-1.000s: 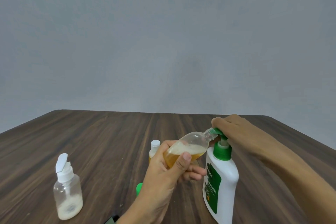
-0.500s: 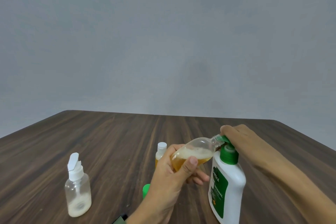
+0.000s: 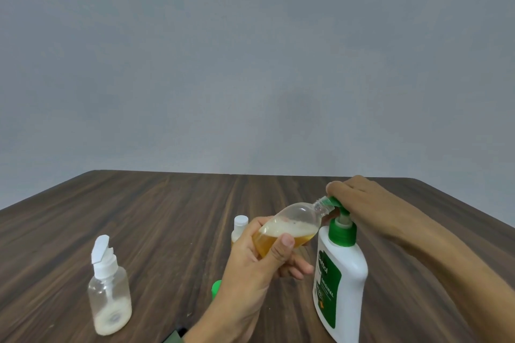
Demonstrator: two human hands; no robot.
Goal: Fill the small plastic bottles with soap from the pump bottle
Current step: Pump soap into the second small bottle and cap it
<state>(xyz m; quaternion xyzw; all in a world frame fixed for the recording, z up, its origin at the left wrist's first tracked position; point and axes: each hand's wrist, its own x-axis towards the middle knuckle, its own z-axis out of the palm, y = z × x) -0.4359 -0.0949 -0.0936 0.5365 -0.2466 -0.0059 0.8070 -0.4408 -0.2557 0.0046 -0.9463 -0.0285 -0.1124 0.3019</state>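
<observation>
Dark wood-grain table (image 3: 167, 217) runs back to a plain grey wall (image 3: 250, 64). Near its front right edge stands a white Dettol pump bottle (image 3: 341, 281) with a green label and green pump head (image 3: 334, 201). The right hand (image 3: 359, 198) lies over that pump head, fingers curled down upon it. The left hand (image 3: 259, 256) grips a small clear bottle (image 3: 292, 224), tilted, its open neck against the green nozzle, amber soap with foam pooled in its lower half. Behind the left hand stands a small white-capped bottle (image 3: 239, 227); a green cap (image 3: 216, 288) lies beside the wrist. Well to the left stands a clear flip-top bottle (image 3: 109, 295), its white lid open, pale liquid at the bottom.
</observation>
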